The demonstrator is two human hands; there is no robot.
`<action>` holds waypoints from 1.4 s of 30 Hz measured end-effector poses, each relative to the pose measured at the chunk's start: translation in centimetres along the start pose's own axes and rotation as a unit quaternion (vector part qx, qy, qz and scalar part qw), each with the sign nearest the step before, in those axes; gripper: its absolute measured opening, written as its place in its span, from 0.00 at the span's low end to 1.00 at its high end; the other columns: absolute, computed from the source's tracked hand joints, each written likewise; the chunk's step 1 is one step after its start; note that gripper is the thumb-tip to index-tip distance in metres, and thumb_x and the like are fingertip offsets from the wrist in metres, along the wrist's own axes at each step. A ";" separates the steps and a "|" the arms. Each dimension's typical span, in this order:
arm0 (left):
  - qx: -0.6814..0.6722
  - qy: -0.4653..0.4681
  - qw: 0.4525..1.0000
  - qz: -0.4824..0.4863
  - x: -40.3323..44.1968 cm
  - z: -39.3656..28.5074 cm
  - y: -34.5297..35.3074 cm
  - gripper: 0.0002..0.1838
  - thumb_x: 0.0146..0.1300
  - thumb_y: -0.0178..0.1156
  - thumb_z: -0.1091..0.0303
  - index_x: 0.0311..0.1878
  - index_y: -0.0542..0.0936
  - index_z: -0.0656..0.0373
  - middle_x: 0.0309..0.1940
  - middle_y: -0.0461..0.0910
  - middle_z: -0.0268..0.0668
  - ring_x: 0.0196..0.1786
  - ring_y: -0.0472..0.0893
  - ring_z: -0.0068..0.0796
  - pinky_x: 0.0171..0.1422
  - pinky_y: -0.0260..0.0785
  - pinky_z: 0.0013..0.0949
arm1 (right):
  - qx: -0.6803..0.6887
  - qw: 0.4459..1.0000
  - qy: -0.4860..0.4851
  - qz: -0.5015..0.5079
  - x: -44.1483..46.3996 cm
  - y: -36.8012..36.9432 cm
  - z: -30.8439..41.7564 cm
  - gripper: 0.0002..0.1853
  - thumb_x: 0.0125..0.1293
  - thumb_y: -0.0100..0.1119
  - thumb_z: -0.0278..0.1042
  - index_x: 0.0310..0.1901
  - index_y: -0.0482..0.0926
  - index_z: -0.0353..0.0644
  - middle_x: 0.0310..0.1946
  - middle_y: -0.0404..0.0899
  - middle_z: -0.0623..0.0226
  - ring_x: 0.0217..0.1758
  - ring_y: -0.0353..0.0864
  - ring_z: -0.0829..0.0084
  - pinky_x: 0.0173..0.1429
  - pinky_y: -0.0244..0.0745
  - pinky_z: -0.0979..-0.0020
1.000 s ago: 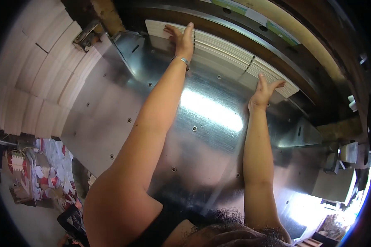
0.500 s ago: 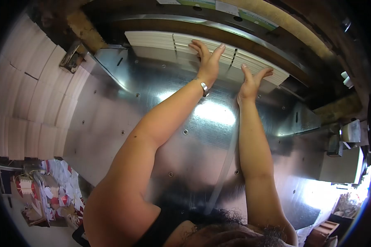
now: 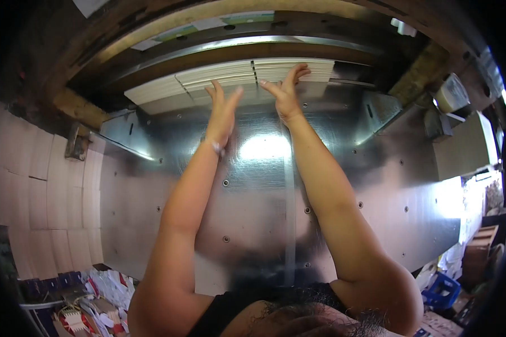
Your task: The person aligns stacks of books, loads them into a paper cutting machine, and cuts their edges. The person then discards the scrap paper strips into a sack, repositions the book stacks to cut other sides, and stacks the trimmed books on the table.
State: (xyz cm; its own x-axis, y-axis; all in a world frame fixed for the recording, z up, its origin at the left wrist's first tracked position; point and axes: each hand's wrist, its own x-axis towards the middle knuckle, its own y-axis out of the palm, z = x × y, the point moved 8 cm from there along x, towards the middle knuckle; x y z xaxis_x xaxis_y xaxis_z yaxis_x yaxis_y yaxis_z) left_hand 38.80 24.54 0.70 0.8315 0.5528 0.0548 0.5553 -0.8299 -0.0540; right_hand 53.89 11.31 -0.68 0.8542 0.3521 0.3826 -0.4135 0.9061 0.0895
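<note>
Three low stacks of cream-white sheets stand side by side against the back of a metal work table [image 3: 253,216]: a left stack [image 3: 152,92], a middle stack [image 3: 195,82] and a right stack [image 3: 320,73]. In front of the middle stack is my left hand [image 3: 221,117], its fingers spread and slightly blurred, with a band at the wrist. My right hand [image 3: 287,100] has its fingers apart at the front of the right stack, fingertips over the sheet edges. Neither hand grips anything; whether the fingers press on the sheets, I cannot tell.
Metal side guides [image 3: 121,132] flank the table's rear. Tall piles of pale sheets [image 3: 56,191] line the left side. A dark beam with a metal strip [image 3: 253,40] spans above the stacks. Paper scraps [image 3: 109,286] lie lower left; a blue crate [image 3: 441,292] sits lower right.
The view has turned, so the stacks appear level and farther left. My left hand has drawn back slightly from the middle stack; my right hand stays at the right stack.
</note>
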 end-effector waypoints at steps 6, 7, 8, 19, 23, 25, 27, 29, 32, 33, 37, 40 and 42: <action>0.378 0.098 0.910 0.136 -18.4 -0.8 1.3 0.55 0.60 0.75 0.51 0.84 0.56 0.62 0.85 0.37 0.62 0.87 0.36 0.63 0.86 0.45 0.55 | -0.027 0.999 -0.017 -0.010 0.1 -0.2 -0.5 0.78 0.57 0.76 0.60 0.79 0.16 0.32 0.78 0.06 0.27 0.82 -0.02 0.46 0.84 0.11 0.47; 0.393 0.106 0.903 0.134 -21.3 -1.3 0.7 0.54 0.60 0.75 0.51 0.83 0.59 0.62 0.85 0.40 0.62 0.87 0.38 0.64 0.86 0.46 0.55 | -0.013 1.000 -0.016 -0.005 0.5 -0.3 -1.0 0.77 0.57 0.77 0.59 0.79 0.16 0.33 0.79 0.07 0.29 0.83 -0.01 0.46 0.84 0.13 0.48; 0.407 0.114 0.897 0.133 -24.0 -1.5 0.0 0.52 0.59 0.76 0.52 0.81 0.61 0.62 0.85 0.42 0.62 0.87 0.39 0.64 0.86 0.46 0.55 | 0.000 1.000 -0.015 0.001 0.9 -0.6 -1.7 0.77 0.57 0.77 0.59 0.80 0.17 0.35 0.79 0.07 0.30 0.83 0.01 0.45 0.85 0.15 0.48; 0.481 0.072 0.874 -0.001 -44.2 -1.9 -12.0 0.46 0.60 0.74 0.52 0.76 0.68 0.69 0.79 0.61 0.63 0.83 0.53 0.69 0.84 0.49 0.58 | -0.282 0.914 0.010 0.291 -18.6 -4.1 9.7 0.71 0.57 0.79 0.50 0.85 0.29 0.43 0.85 0.41 0.39 0.89 0.37 0.50 0.88 0.42 0.56; 0.511 0.068 0.856 -0.047 -46.9 -1.7 -15.3 0.46 0.60 0.74 0.50 0.74 0.70 0.69 0.77 0.63 0.64 0.82 0.55 0.69 0.83 0.49 0.61 | -0.271 0.919 0.054 0.282 -24.5 -7.8 12.2 0.67 0.60 0.76 0.48 0.85 0.32 0.41 0.85 0.41 0.41 0.89 0.39 0.50 0.88 0.43 0.57; 0.512 0.057 0.855 -0.062 -46.3 -1.6 -15.7 0.48 0.60 0.72 0.46 0.76 0.69 0.67 0.78 0.62 0.62 0.82 0.55 0.68 0.84 0.45 0.64 | -0.146 0.961 0.084 0.220 -23.4 -9.2 11.1 0.64 0.64 0.73 0.48 0.84 0.32 0.37 0.85 0.41 0.41 0.90 0.38 0.54 0.88 0.40 0.60; 0.560 0.026 0.826 -0.061 -45.5 -1.6 -14.8 0.48 0.61 0.70 0.45 0.78 0.66 0.64 0.80 0.59 0.62 0.83 0.54 0.68 0.84 0.43 0.64 | 0.024 0.980 0.148 0.131 -20.6 -9.7 8.1 0.64 0.64 0.73 0.48 0.84 0.30 0.37 0.86 0.36 0.44 0.90 0.37 0.57 0.88 0.37 0.60; 0.591 0.012 0.804 -0.065 -44.8 -1.3 -14.6 0.49 0.63 0.67 0.40 0.80 0.64 0.61 0.81 0.58 0.60 0.83 0.54 0.68 0.84 0.41 0.66 | 0.160 0.969 0.177 0.064 -17.2 -9.2 6.3 0.65 0.65 0.72 0.49 0.83 0.28 0.37 0.87 0.30 0.46 0.90 0.34 0.59 0.88 0.35 0.59; 0.593 0.022 0.802 -0.072 -45.0 -0.7 -15.0 0.49 0.62 0.67 0.40 0.80 0.65 0.60 0.81 0.58 0.59 0.83 0.54 0.67 0.84 0.42 0.66 | 0.242 0.956 0.163 0.015 -11.3 -7.2 3.7 0.63 0.68 0.69 0.49 0.83 0.27 0.36 0.87 0.24 0.48 0.90 0.28 0.63 0.88 0.33 0.57; 0.591 0.027 0.803 -0.073 -45.1 -0.7 -15.0 0.49 0.62 0.67 0.41 0.80 0.65 0.60 0.81 0.59 0.59 0.83 0.55 0.67 0.84 0.42 0.66 | 0.225 0.963 0.149 0.009 -9.2 -6.7 2.1 0.60 0.70 0.67 0.48 0.83 0.29 0.36 0.87 0.25 0.49 0.90 0.27 0.63 0.88 0.33 0.55; 0.590 0.023 0.803 -0.086 -45.0 -0.9 -14.8 0.48 0.60 0.66 0.43 0.79 0.67 0.60 0.79 0.61 0.59 0.82 0.57 0.67 0.83 0.44 0.66 | 0.136 0.963 0.190 -0.133 -0.1 -5.6 -4.3 0.61 0.67 0.71 0.52 0.83 0.35 0.36 0.87 0.29 0.52 0.90 0.28 0.65 0.88 0.34 0.52; 0.611 0.008 0.786 -0.099 -44.4 -0.8 -14.7 0.48 0.60 0.66 0.41 0.79 0.67 0.59 0.79 0.62 0.58 0.81 0.58 0.66 0.83 0.45 0.65 | -0.010 0.939 0.253 -0.232 1.4 -4.1 -2.8 0.66 0.59 0.78 0.55 0.83 0.38 0.38 0.86 0.33 0.54 0.89 0.32 0.66 0.87 0.38 0.53; 0.623 0.010 0.776 -0.100 -44.9 -0.7 -14.7 0.48 0.59 0.65 0.39 0.79 0.68 0.57 0.79 0.62 0.58 0.81 0.59 0.66 0.82 0.47 0.65 | 0.022 0.964 0.173 -0.202 1.5 -4.3 -4.9 0.70 0.55 0.81 0.56 0.84 0.36 0.41 0.86 0.31 0.55 0.88 0.32 0.66 0.87 0.43 0.58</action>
State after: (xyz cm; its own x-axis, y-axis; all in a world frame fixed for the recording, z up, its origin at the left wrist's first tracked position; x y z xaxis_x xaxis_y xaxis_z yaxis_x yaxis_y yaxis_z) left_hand -6.64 11.85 -0.29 0.7332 0.6498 0.2005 0.2676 -0.0047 -0.9635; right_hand 58.51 9.14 -5.01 0.9991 0.0373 -0.0195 -0.0324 0.9774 0.2087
